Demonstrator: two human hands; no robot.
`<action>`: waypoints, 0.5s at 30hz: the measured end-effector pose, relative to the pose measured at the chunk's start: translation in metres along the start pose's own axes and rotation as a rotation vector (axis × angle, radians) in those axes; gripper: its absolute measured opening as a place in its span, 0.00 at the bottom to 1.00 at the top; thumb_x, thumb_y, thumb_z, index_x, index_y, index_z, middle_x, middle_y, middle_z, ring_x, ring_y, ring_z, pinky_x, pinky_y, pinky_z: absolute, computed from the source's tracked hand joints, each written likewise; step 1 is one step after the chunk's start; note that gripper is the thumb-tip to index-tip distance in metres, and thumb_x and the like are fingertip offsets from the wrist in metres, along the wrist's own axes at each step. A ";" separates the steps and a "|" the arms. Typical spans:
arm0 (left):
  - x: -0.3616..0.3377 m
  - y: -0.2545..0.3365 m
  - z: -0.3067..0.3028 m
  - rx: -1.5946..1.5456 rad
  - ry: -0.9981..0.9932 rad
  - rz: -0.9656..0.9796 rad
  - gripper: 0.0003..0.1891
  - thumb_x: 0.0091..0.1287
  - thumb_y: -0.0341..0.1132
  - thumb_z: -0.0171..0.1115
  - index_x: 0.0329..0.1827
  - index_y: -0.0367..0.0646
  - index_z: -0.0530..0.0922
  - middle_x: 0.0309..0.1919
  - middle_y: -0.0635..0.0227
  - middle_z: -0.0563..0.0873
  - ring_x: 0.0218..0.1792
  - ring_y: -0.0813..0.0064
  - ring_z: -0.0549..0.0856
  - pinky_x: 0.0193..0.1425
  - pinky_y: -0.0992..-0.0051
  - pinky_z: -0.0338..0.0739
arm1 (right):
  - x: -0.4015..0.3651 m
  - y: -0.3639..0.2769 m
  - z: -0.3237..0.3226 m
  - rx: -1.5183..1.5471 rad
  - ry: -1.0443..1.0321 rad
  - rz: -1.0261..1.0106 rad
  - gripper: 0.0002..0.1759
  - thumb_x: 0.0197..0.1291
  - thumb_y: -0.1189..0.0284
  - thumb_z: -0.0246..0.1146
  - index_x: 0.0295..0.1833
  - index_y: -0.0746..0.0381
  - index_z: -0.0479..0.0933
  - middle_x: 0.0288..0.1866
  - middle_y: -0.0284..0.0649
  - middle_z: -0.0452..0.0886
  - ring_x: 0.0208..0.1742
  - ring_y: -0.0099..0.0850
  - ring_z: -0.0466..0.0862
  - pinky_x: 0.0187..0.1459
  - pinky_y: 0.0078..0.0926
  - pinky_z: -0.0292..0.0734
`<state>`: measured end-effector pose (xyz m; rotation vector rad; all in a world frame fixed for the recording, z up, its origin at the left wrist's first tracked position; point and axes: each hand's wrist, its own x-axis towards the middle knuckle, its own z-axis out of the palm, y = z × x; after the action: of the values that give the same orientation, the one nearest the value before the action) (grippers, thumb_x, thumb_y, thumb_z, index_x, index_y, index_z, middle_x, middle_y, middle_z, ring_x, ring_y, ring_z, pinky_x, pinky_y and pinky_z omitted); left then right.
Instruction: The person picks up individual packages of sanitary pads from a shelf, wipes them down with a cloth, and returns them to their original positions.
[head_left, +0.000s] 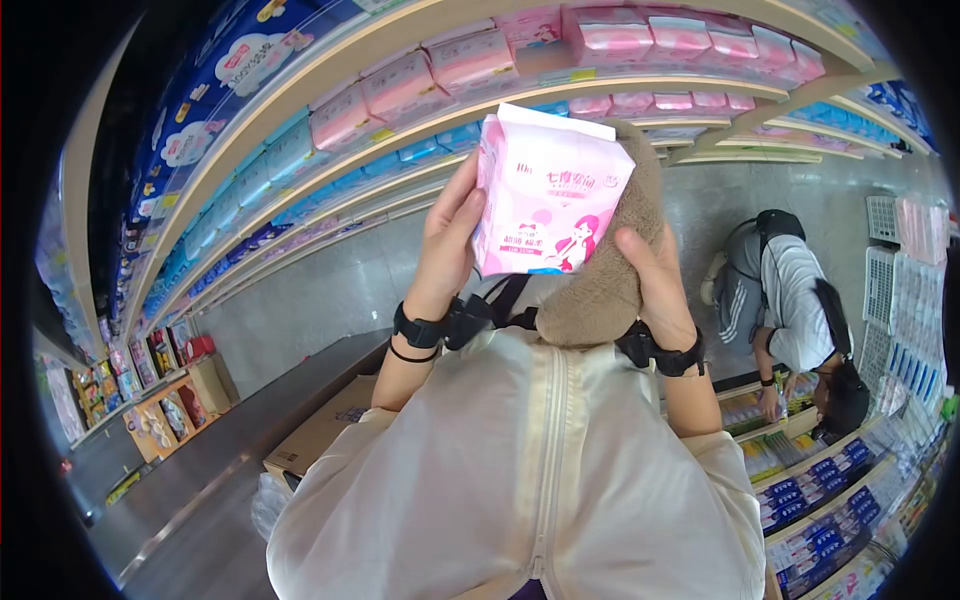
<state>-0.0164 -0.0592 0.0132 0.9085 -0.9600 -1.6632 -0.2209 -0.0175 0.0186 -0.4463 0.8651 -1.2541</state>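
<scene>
While blue packages line the far left edge of the shop, the long tiered shelves (285,103) curve from there across the top, carrying light-blue packs (287,152) and then rows of pink packs (472,60). Below them at left, a light-wood display box (150,432) has compartments filled with small packets, and smooth grey floor (290,300) spreads beside it. Nearer the wearer, a dark surface (190,485) runs diagonally, with a brown cardboard box (315,432) near the wearer's left arm; what the box contains cannot be told.

At the centre, the left hand (455,235) grasps the side of a pink-and-white package (553,195), thumb on its edge. The package is held up, slightly tilted, its printed front showing and a white flap along its top. Just right of it, the right hand (655,285) clasps a fuzzy brown cloth (605,290), which reaches up behind the package; whether this hand also touches the package cannot be told.

Farther right, another person (795,290) bends over low shelves (815,480) stocked with yellow-green and blue packs. White lattice baskets (881,270) stand along the right side, their contents unclear.
</scene>
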 end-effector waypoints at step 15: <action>0.062 0.024 0.040 1.200 -0.302 0.181 0.38 0.39 0.41 0.77 0.54 0.41 0.68 0.43 0.57 0.79 0.42 0.62 0.80 0.47 0.69 0.74 | 0.003 0.002 -0.032 -0.501 0.113 -0.299 0.32 0.49 0.73 0.69 0.60 0.68 0.67 0.52 0.42 0.76 0.52 0.27 0.75 0.54 0.25 0.69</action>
<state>-0.0585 -0.1173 0.0438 1.2558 -2.2643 -0.9688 -0.2446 -0.0151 -0.0038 -0.9381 1.2489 -1.3375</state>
